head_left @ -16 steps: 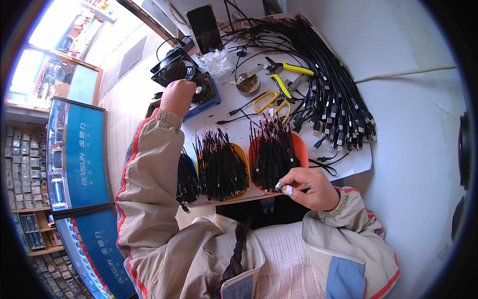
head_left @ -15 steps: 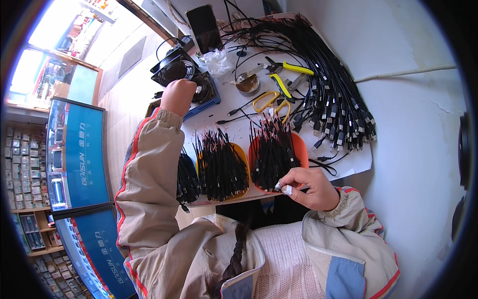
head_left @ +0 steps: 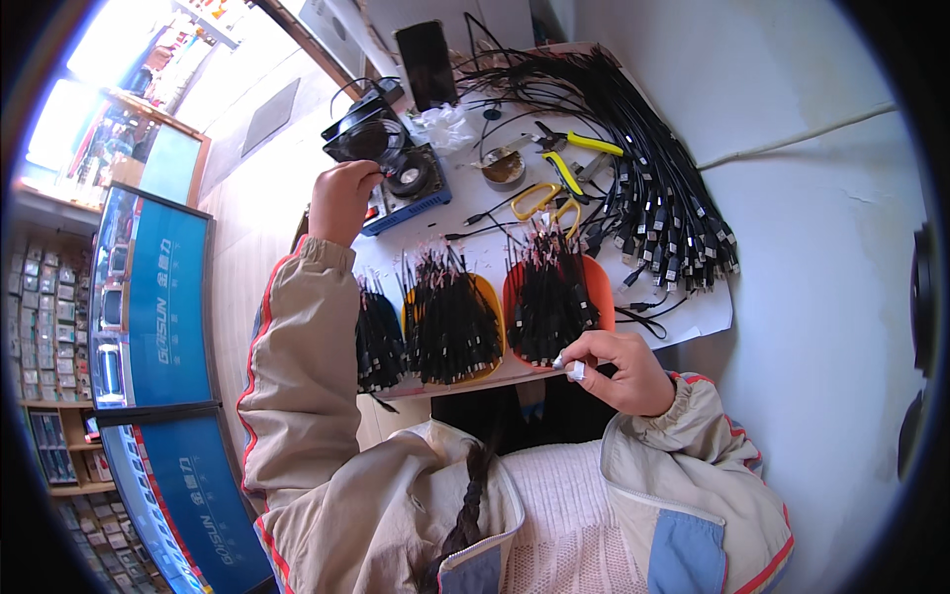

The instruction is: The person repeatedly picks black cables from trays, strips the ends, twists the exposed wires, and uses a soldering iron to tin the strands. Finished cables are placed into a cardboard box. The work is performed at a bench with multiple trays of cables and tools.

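Blue display cases: At far left we see two glass-fronted cases standing beyond the table.
Left hand: We find it at the near left side of a blue-sided device, fingers curled; we cannot tell whether they are clamped on anything.
Left bundle: Short black cables lie in a heap at the table's near edge.
Phone: Behind the device, a dark phone leans upright.
Yellow tray: We see this tray packed with short black cables, pinkish ends upward.
Tin and tools: A round tin, yellow-handled scissors and yellow-handled pliers lie mid-table.
Orange tray: This one holds similar cables.
Right hand: It is at that tray's near right edge, thumb and forefinger wearing white coverings, their tips close together; we cannot tell whether they grip anything.
Large bundle: Long black cables spread across the table's right side.
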`<state>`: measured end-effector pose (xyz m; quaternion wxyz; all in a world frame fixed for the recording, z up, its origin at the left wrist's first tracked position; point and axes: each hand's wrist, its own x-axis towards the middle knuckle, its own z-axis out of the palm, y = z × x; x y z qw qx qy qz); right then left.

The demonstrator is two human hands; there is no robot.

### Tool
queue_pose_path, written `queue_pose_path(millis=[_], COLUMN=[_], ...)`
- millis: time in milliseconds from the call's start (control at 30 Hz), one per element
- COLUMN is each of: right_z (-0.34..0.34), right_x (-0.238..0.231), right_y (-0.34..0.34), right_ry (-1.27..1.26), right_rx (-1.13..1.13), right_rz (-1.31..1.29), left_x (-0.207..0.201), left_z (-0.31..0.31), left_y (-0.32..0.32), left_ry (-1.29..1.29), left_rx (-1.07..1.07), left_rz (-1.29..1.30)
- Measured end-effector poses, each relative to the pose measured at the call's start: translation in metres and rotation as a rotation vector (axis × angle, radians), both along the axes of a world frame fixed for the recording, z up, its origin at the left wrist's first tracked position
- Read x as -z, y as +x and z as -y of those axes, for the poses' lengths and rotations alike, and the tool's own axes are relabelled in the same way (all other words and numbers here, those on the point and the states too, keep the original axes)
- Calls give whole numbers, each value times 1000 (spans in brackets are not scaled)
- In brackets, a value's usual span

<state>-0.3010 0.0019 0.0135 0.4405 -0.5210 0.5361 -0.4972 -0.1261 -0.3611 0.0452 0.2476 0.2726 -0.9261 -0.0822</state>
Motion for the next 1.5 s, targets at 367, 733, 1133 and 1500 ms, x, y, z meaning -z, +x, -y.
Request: queue_pose_path(millis=[367, 733, 1133, 1500], right_z=[-5, 11, 32, 44], right_x=[-20, -26, -24, -15], right_y=[61, 117, 125, 120], right_ry=[26, 86, 134, 183], right_rx=[-134, -264, -338, -403], right_rz=[-70, -201, -260, -253], left_x=[-58, -65, -78, -14], left_z=[-85, -44, -4, 36], left_y=[147, 267, 295, 279], left_ry=[532, 455, 334, 458], left_rx=[-132, -45, -15, -146], left_rz=[-911, -1398, -1445, -1259])
